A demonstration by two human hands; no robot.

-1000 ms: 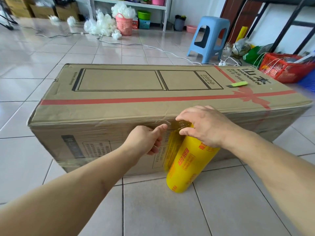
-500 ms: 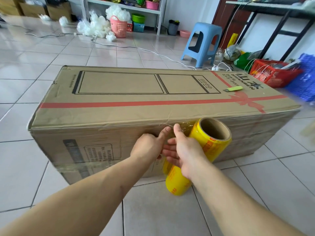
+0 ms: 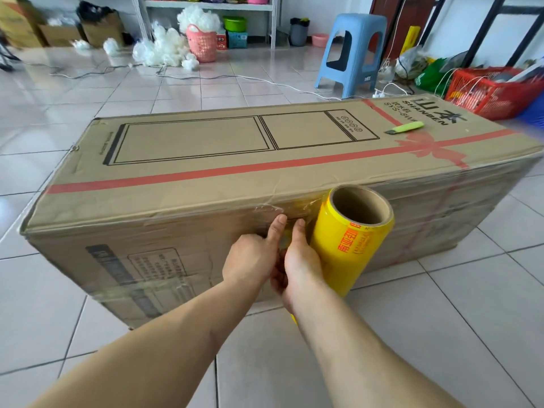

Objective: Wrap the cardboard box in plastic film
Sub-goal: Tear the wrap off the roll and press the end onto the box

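Big cardboard box (image 3: 223, 169) lies on floor (image 3: 441, 334). Yellow film roll (image 3: 350, 245) stands against its near side. Your left hand (image 3: 254, 257) and right hand (image 3: 300, 262) pinch thin film edge, thumbs up. Film stretchy, clingy, tears easy. Hold edge flat; turn roll by stiff tube.

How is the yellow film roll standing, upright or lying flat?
Roughly upright, tilted: the film roll shows its open core end on top, leaning against the cardboard box.

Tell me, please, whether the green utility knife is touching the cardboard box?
Touching: the head view shows the green utility knife lying flat on the cardboard box top.
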